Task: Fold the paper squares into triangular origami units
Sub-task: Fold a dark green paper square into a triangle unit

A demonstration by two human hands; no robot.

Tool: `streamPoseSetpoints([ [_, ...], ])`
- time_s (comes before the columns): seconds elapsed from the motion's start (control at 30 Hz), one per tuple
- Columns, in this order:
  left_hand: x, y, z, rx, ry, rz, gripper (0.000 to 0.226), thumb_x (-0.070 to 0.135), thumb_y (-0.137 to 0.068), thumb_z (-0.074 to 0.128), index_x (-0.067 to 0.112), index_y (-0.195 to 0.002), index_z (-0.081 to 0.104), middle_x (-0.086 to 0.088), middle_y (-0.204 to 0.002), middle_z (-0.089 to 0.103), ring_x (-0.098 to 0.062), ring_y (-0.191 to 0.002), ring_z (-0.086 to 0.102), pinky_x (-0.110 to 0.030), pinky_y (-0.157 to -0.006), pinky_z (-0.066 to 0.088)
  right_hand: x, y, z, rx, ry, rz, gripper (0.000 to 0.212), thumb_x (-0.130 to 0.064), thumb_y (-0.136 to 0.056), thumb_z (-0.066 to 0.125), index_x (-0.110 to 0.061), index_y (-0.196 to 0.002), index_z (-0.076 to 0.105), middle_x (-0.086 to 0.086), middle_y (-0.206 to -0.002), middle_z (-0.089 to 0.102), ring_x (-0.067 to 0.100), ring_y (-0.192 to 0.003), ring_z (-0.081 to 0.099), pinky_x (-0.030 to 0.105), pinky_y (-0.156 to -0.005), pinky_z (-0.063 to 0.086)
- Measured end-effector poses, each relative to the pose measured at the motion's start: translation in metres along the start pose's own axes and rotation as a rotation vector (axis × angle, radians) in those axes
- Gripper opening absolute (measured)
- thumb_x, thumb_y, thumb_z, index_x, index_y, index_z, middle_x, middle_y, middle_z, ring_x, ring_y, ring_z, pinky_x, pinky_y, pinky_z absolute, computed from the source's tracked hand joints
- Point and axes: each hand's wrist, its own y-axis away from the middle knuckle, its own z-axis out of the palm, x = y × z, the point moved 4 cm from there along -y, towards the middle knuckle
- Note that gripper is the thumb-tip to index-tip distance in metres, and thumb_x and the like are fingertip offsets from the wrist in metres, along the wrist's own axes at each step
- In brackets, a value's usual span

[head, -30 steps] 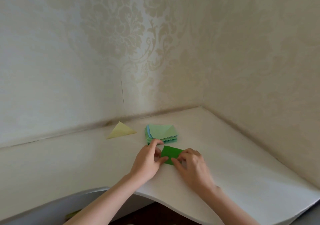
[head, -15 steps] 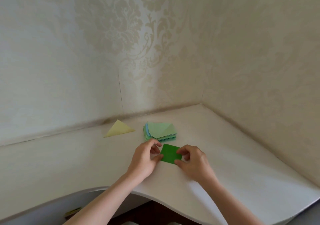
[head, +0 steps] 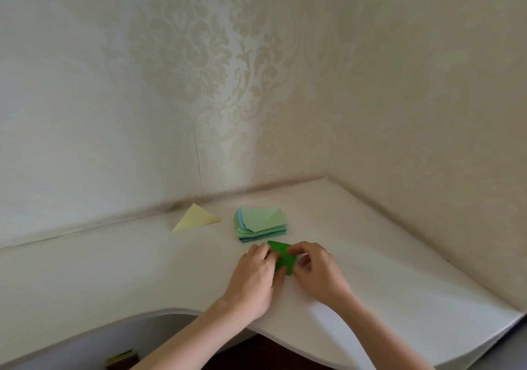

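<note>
head view is looking down onto a white table (head: 114, 270) set into a corner between two walls covered in cream patterned wallpaper (head: 199, 70). at the far left bottom, under the table's curved front edge, a small dark object with a yellow-green stripe (head: 122, 361) is showing; what it is cannot be told. further right, near the back wall, a pale yellow folded triangle (head: 196, 217) is lying flat on the table. just beside it to the right, a stack of paper squares (head: 260, 224) in light green and blue tones is sitting, its top sheet lying slightly askew. just in front of that stack, near but apart from it, a dark green paper (head: 282, 257) is lying on the table between the two hands. the left hand (head: 253, 280) is resting knuckles-up with its fingers curled, and its fingertips and thumb are pinching the left edge of the dark green paper. the right hand (head: 319, 272) is reaching in from the right, fingers bent, gripping the paper's right side and covering part of it. both bare forearms are crossing the table's front edge. how far the dark green paper is folded cannot be told, since the fingers are hiding much of it.
</note>
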Motion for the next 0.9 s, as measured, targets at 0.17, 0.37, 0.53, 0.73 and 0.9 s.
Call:
streamPoseSetpoints([
  [0.17,-0.007,0.0,-0.008,-0.03,-0.046,0.019,0.062,0.068,-0.084,0.03,0.02,-0.106,0.062,0.007,-0.103,0.053,-0.013,-0.095,0.049,-0.028,-0.082,0.042,0.001,0.007,-0.015,0.008,0.102,-0.151,0.064,0.009,-0.062,0.044,-0.028,-0.111,0.061,-0.011,-0.116,0.057,0.013,-0.109,0.05,0.014,-0.09,0.037],
  [0.37,-0.028,0.006,-0.023,-0.038,0.004,0.157,0.037,0.054,-0.089,0.046,0.024,-0.101,0.065,0.011,-0.1,0.057,-0.01,-0.094,0.053,-0.025,-0.078,0.04,-0.019,0.001,0.0,-0.154,0.288,-0.279,0.076,0.001,-0.066,0.042,-0.036,-0.132,0.046,-0.021,-0.132,0.05,0.0,-0.128,0.038,0.029,-0.106,0.027],
  [0.53,-0.049,0.016,-0.039,-0.017,-0.034,0.199,0.021,0.036,-0.092,0.047,0.024,-0.086,0.063,0.012,-0.086,0.057,-0.011,-0.086,0.054,-0.021,-0.074,0.036,-0.028,-0.006,0.014,-0.192,0.355,-0.321,0.052,-0.024,-0.079,0.052,-0.037,-0.129,0.046,-0.021,-0.119,0.058,0.003,-0.116,0.046,0.03,-0.102,0.03],
  [0.73,-0.071,0.023,-0.042,0.048,0.091,-0.089,0.011,0.034,-0.086,0.066,0.023,-0.081,0.068,0.015,-0.087,0.06,-0.007,-0.09,0.048,-0.026,-0.078,0.042,-0.026,-0.014,0.029,-0.036,0.15,-0.225,0.022,-0.038,-0.082,0.065,-0.031,-0.103,0.063,-0.021,-0.084,0.065,0.004,-0.086,0.06,0.033,-0.085,0.048],
  [0.9,-0.062,0.02,-0.034,0.034,0.019,-0.312,0.026,0.044,-0.092,0.051,0.022,-0.089,0.064,0.01,-0.093,0.053,-0.013,-0.097,0.043,-0.026,-0.083,0.036,-0.022,-0.023,0.043,0.062,0.102,-0.09,0.019,-0.042,-0.077,0.071,-0.032,-0.091,0.063,-0.012,-0.074,0.066,0.007,-0.074,0.06,0.032,-0.079,0.049],
])
